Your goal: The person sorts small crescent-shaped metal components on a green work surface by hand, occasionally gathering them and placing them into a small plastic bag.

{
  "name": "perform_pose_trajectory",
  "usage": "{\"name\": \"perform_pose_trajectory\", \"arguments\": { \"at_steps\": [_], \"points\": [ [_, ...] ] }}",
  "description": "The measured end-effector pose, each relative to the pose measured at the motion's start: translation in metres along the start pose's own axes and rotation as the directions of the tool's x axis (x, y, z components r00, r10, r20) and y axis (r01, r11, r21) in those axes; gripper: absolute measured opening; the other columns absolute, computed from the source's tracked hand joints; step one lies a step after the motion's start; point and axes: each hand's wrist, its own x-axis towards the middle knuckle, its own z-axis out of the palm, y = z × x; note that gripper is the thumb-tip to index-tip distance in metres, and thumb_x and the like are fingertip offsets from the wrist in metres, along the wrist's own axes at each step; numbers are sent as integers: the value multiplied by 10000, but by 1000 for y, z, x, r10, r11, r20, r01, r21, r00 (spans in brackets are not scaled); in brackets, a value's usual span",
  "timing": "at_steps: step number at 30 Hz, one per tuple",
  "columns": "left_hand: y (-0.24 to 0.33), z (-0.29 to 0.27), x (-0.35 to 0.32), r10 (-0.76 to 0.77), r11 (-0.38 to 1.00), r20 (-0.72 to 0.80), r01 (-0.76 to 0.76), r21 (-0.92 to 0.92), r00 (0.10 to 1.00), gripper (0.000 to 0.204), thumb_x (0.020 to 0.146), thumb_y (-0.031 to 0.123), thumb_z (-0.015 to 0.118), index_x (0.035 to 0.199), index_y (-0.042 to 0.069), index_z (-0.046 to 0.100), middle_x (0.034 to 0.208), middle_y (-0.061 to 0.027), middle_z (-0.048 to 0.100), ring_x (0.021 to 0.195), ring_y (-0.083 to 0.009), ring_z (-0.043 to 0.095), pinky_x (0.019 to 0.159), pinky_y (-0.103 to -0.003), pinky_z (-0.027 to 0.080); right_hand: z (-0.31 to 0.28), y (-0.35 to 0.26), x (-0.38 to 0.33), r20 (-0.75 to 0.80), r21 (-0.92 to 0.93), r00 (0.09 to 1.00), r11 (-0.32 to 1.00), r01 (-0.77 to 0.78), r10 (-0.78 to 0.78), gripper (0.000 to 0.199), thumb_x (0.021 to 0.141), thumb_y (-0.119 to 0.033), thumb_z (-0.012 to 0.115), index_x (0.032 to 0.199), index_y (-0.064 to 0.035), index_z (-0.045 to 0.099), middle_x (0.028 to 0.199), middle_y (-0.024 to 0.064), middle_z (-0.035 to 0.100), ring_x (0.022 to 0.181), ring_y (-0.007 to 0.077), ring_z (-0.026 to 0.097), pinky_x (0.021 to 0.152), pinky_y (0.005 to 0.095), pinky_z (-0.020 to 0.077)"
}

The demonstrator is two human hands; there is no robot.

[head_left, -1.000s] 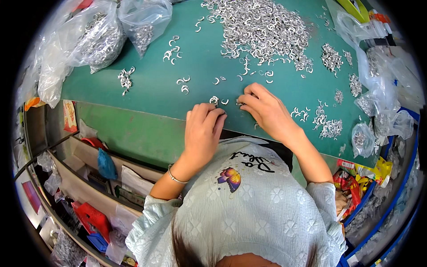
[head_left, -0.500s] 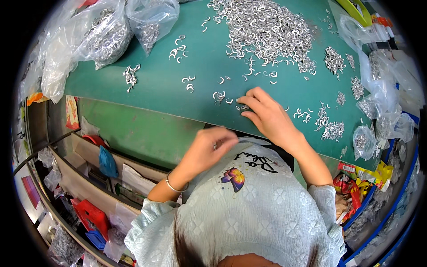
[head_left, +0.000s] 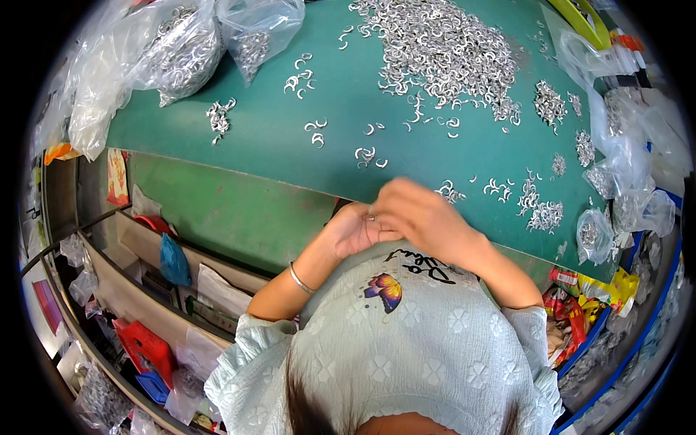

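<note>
My left hand point(head_left: 354, 233) is palm up at the near edge of the table, its fingers loosely stretched and partly hidden by my right hand. My right hand point(head_left: 424, 221) reaches over it, fingers smeared by motion. A tiny shiny metal piece point(head_left: 371, 217) shows where the two hands meet; which hand bears it I cannot tell. Just beyond my right hand lies a small cluster of silvery crescent pieces point(head_left: 450, 192). More crescents point(head_left: 366, 156) lie on the green table point(head_left: 275, 138), and a large heap of them point(head_left: 449, 54) spreads at the far side.
Clear plastic bags of metal pieces point(head_left: 185, 61) stand at the far left; more bags point(head_left: 616, 159) line the right edge. Small piles point(head_left: 544, 215) sit at the right. Below left is a shelf point(head_left: 174, 272) with a red container point(head_left: 145, 348). Colourful packets point(head_left: 569, 304) lie lower right.
My right hand has drawn back from the crescents on the table toward my body, uncovering a cluster. My left hand has turned palm up, and the hands now meet.
</note>
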Motion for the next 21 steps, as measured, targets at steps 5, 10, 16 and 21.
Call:
{"name": "perform_pose_trajectory", "arguments": {
  "at_steps": [5,10,16,21],
  "points": [
    [-2,5,-5,39,979,23,-43,199,999,263,993,53,465,1151,-131,565,1084,-223,665,921,-242,674,836,-332,564,-2,8,33,-241,-236,967,962,-135,76,251,815,-75,714,1036,-24,606,1024,111,572,948,315,584,780,398,481],
    [-3,17,-12,77,959,-106,-45,279,991,281,950,-19,464,1184,-133,570,1087,-211,666,909,-216,669,810,-307,560,0,17,44,-205,-385,977,913,-135,58,207,811,-69,712,982,-14,610,962,105,580,916,312,574,782,396,467],
    [-2,23,-18,79,934,-95,-41,354,992,311,877,-49,454,1125,-102,635,975,-157,677,810,-169,636,722,-272,531,-12,18,33,-293,-252,953,954,-160,82,182,792,-33,702,945,-33,603,902,96,569,911,295,568,768,397,459],
    [-1,22,-18,51,943,-30,-38,332,998,290,835,-62,454,1038,-75,660,898,-120,677,741,-155,612,648,-255,489,-13,13,30,-220,-280,969,944,-171,110,169,792,-33,708,933,-29,616,923,100,578,884,305,570,768,401,464]
  ]
}}
